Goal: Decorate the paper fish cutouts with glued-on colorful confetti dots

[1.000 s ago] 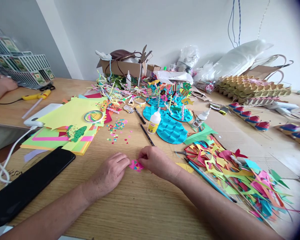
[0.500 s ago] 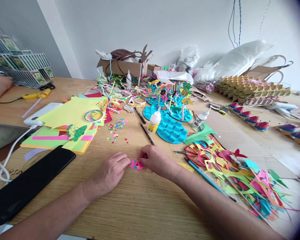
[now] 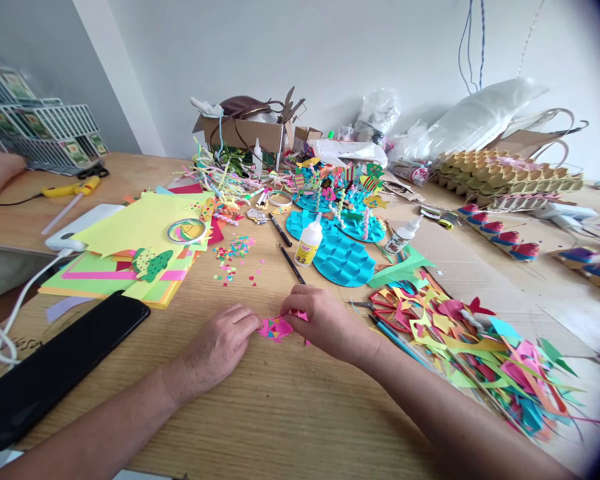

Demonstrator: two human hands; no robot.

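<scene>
A pink paper fish (image 3: 276, 329) with small coloured triangles on it lies low over the wooden table between my hands. My left hand (image 3: 224, 341) has its fingers pressed together at the fish's left end. Thumb and forefinger of my right hand (image 3: 325, 323) are closed at the fish's right part and hide some of it; pink paper shows around these fingers. Just beyond the hands are a black pencil (image 3: 293, 264), a white glue bottle (image 3: 309, 244) with a yellow label, and small paper confetti (image 3: 235, 248).
Blue scalloped card bases (image 3: 343, 257) stand behind the glue. To the right lie scissors (image 3: 363, 305) and a heap of paper scraps (image 3: 480, 353). Coloured sheets (image 3: 110, 233) and a black phone-like slab (image 3: 65, 367) lie left. Another person's hand (image 3: 3, 167) shows at far left.
My right hand has shifted slightly right along the fish, uncovering more of its pink paper. My left hand stays at the other end.
</scene>
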